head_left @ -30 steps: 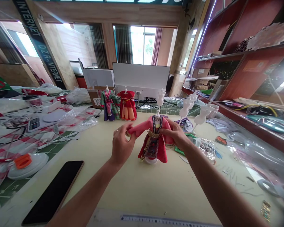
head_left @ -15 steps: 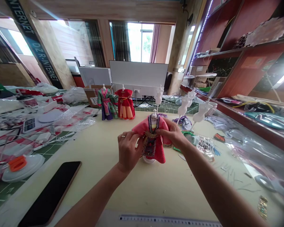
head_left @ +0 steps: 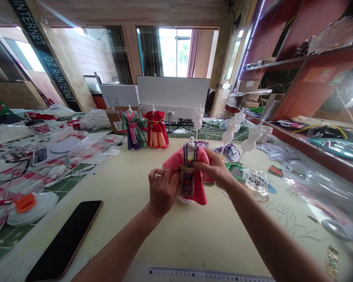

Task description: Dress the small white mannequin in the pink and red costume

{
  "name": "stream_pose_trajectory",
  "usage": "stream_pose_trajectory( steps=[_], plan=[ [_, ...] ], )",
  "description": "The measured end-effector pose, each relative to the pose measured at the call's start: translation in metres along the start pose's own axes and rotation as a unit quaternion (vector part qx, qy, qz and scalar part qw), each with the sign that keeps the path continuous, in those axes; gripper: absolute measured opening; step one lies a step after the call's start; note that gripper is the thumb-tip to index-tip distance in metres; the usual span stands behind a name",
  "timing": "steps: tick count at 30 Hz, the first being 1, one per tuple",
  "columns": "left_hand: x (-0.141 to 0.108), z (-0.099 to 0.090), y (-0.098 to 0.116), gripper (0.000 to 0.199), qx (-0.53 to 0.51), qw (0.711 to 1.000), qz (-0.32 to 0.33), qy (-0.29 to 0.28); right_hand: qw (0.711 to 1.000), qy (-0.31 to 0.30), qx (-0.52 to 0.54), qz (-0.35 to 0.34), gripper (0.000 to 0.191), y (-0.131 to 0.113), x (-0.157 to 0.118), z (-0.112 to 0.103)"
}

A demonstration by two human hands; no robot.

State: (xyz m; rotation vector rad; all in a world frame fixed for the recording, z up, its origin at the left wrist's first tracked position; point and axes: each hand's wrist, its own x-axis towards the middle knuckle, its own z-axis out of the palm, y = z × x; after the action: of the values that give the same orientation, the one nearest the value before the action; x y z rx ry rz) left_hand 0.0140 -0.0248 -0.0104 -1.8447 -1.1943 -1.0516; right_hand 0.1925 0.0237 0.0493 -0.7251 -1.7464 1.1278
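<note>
A small white dress form stands upright on the table, clothed in a pink-red doll robe. The robe has wide sleeves, a dark beaded collar and a patterned front panel. Around its waist runs a narrow gold belt. My left hand, a ring on one finger, is closed at the robe's left side by the waist; its fingertips are partly hidden. My right hand pinches the right side at the end of the belt, its thumb in front.
Two dressed doll forms, one green and one red, stand behind. Bare white forms are at the back right. A phone lies front left, a ruler at the near edge. Packets and trims cover the right.
My left hand has shifted slightly down and right at the robe's waist. My right hand stays at the belt's other side. The view has moved a little.
</note>
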Motion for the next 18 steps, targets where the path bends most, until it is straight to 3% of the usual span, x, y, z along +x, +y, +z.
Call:
stream_pose_trajectory(
  steps=[7, 13, 18],
  plan=[
    [-0.004, -0.01, 0.002, 0.021, -0.08, 0.996, -0.035, -0.036, 1.0, 0.005, 0.016, 0.004, 0.03, -0.001, -0.002, 0.0],
    [0.002, -0.015, 0.003, 0.019, -0.142, 0.985, -0.094, -0.002, 1.0, 0.005, 0.018, 0.004, 0.032, -0.002, -0.002, 0.001],
    [0.011, -0.011, 0.005, 0.019, -0.16, 0.98, -0.12, -0.024, 1.0, 0.011, 0.022, 0.005, 0.033, -0.001, -0.002, 0.001]
  ],
)
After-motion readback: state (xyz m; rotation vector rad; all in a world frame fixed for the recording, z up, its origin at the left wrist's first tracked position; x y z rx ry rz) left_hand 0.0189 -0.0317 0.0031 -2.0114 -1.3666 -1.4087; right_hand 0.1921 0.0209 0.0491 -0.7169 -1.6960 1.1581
